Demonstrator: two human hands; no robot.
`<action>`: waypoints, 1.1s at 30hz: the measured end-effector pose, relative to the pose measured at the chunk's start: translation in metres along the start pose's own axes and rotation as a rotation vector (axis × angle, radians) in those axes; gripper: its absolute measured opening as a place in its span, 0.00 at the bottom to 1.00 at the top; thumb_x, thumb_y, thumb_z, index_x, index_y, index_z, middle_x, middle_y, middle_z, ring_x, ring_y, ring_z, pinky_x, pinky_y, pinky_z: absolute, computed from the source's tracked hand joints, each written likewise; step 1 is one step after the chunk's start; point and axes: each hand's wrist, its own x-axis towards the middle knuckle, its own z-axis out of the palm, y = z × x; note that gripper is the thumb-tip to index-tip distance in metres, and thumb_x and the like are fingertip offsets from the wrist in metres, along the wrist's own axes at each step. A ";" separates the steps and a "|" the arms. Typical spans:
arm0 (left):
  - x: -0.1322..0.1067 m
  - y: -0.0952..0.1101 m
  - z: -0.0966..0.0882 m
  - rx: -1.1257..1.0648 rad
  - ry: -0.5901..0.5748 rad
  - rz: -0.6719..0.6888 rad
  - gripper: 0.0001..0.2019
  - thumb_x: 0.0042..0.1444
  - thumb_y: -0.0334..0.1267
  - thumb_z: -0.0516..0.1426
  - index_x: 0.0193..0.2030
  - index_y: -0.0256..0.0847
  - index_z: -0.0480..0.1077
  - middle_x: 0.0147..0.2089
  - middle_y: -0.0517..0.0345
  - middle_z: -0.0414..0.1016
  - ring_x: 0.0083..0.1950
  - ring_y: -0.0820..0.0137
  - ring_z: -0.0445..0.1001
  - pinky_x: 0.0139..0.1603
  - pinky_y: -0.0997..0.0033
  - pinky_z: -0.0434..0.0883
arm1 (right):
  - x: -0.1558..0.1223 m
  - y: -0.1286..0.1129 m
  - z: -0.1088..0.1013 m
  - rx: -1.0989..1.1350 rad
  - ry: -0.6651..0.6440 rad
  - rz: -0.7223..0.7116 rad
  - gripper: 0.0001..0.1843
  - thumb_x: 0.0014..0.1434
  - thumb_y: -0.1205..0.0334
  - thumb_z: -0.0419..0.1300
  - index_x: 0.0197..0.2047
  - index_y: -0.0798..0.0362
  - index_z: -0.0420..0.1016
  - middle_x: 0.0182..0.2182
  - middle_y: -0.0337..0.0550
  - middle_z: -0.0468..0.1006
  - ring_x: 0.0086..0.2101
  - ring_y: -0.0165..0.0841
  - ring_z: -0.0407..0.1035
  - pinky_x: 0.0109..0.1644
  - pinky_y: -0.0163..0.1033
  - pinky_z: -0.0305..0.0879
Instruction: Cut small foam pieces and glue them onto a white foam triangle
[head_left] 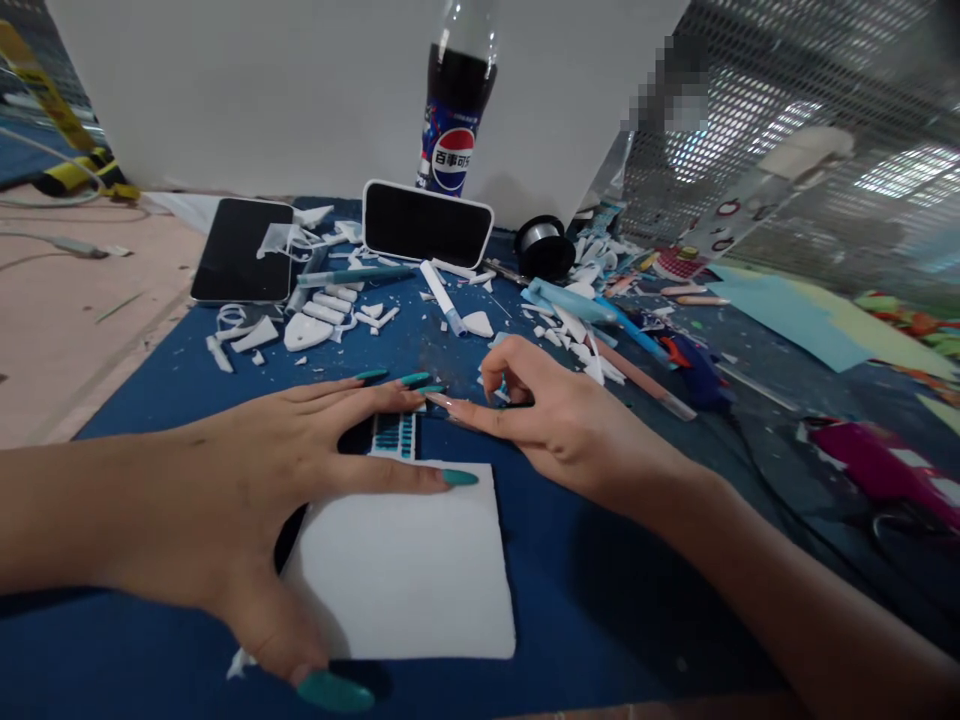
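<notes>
My left hand (277, 465) lies spread, fingers out, over a white foam sheet (405, 575) on the blue mat. One finger presses along the sheet's upper part, and the thumb reaches past its lower left edge. Just beyond the sheet, partly under my left fingers, is a small white ladder-like piece (394, 437) with blue showing through its gaps. My right hand (559, 420) meets the left fingertips at that piece's far end. Its fingers are curled, with one long-nailed digit pointing left. Whatever it may hold is hidden; something dark shows beneath the curl.
White foam scraps (307, 333) litter the mat behind my hands. A phone (427, 225) leans before a cola bottle (454, 120); a dark tablet (244, 250) lies left. A black spool (544, 248), a blue glue gun (690, 370) and a magenta tool (885, 465) lie right.
</notes>
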 end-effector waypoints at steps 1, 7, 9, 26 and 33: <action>0.000 0.000 0.000 0.004 0.002 -0.005 0.51 0.34 0.66 0.62 0.66 0.70 0.46 0.74 0.63 0.29 0.65 0.26 0.49 0.57 0.27 0.55 | 0.000 0.000 0.000 0.003 -0.003 -0.006 0.23 0.63 0.74 0.45 0.54 0.49 0.73 0.41 0.49 0.64 0.35 0.31 0.64 0.34 0.36 0.65; -0.002 -0.002 0.000 0.016 0.011 0.009 0.50 0.35 0.66 0.62 0.66 0.69 0.47 0.74 0.61 0.31 0.66 0.28 0.49 0.58 0.29 0.57 | 0.000 -0.002 0.002 -0.027 0.009 0.012 0.25 0.63 0.76 0.43 0.56 0.50 0.71 0.41 0.49 0.64 0.33 0.30 0.62 0.32 0.34 0.64; -0.002 -0.003 0.000 0.010 0.030 0.032 0.51 0.35 0.65 0.63 0.67 0.69 0.46 0.74 0.60 0.31 0.66 0.29 0.49 0.60 0.32 0.57 | -0.001 0.000 0.001 -0.001 -0.008 0.002 0.24 0.63 0.75 0.45 0.56 0.50 0.71 0.41 0.49 0.64 0.33 0.30 0.62 0.33 0.34 0.64; -0.003 0.001 0.000 -0.034 0.162 0.104 0.45 0.41 0.52 0.65 0.66 0.68 0.49 0.73 0.66 0.26 0.69 0.35 0.41 0.63 0.34 0.52 | -0.013 -0.006 -0.001 0.080 0.078 0.020 0.29 0.59 0.79 0.50 0.59 0.44 0.69 0.40 0.44 0.60 0.29 0.27 0.56 0.30 0.33 0.57; -0.002 0.001 0.002 -0.033 0.143 0.079 0.47 0.40 0.54 0.65 0.66 0.70 0.46 0.72 0.69 0.20 0.68 0.33 0.39 0.61 0.33 0.55 | -0.013 -0.011 -0.005 0.044 -0.020 0.045 0.30 0.61 0.77 0.46 0.61 0.42 0.66 0.40 0.46 0.61 0.28 0.27 0.57 0.32 0.35 0.59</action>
